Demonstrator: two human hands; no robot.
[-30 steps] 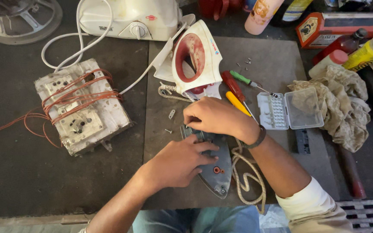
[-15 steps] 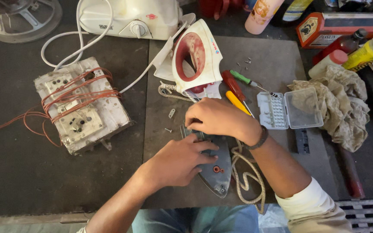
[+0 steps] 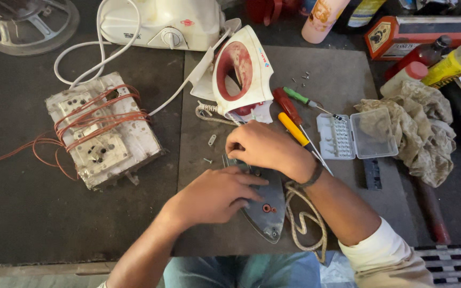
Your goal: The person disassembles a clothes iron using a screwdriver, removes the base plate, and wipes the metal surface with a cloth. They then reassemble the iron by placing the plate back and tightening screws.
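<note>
A grey metal iron soleplate (image 3: 267,209) lies on a dark mat (image 3: 342,80) in front of me, its tip pointing toward me. My left hand (image 3: 214,194) rests flat on its left side, pressing it down. My right hand (image 3: 265,148) covers its wide rear end, fingers curled over small parts there; what the fingertips pinch is hidden. The iron's white and red plastic housing (image 3: 241,72) stands tilted just beyond my right hand.
Red, yellow and green screwdrivers (image 3: 293,114) lie right of the housing, beside an open clear parts box (image 3: 356,136) and a crumpled rag (image 3: 420,128). A white switch box wound with orange wire (image 3: 101,130) sits left. A braided cord (image 3: 302,218) loops beside the soleplate. Loose screws (image 3: 209,154) lie nearby.
Both hands have stayed on the soleplate; only slight finger shifts show. Nothing else moved.
</note>
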